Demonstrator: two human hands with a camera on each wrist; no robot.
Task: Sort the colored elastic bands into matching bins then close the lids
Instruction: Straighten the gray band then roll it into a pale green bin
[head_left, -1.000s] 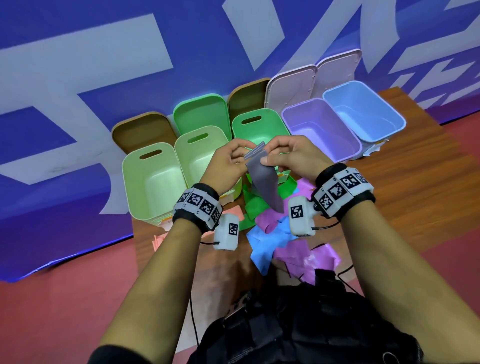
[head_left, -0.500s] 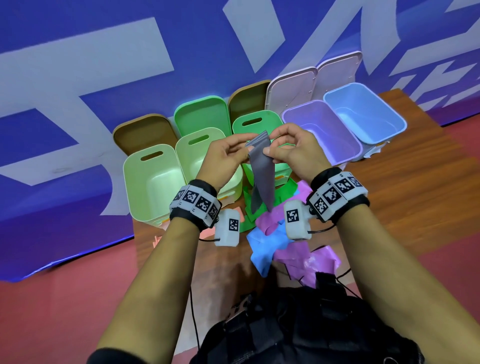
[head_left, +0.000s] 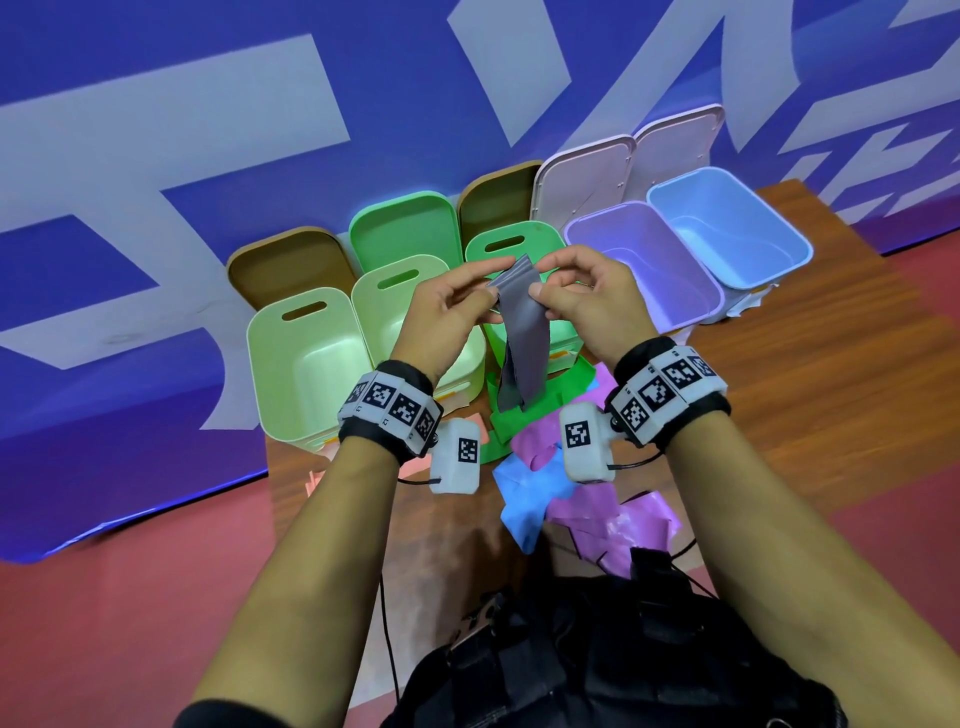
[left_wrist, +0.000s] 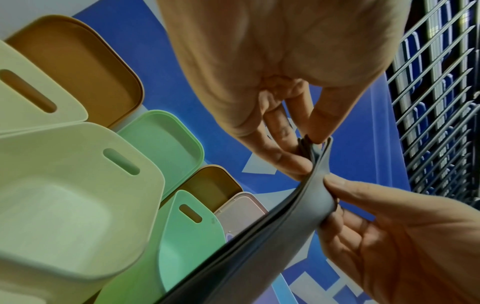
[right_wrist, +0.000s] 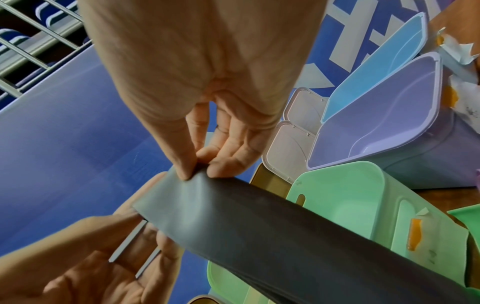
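A: While you held the grey band (head_left: 522, 332) above the green bin (head_left: 519, 244), your left hand (head_left: 452, 306) and right hand (head_left: 582, 296) pinched its top edge.

B: Sorting step, then; no grey bin showed, so you needed to choose.

A: Purple bin (head_left: 644, 265), blue bin (head_left: 727, 223) far right; loose bands (head_left: 530, 493) piled near you, lids (head_left: 582, 176) up.
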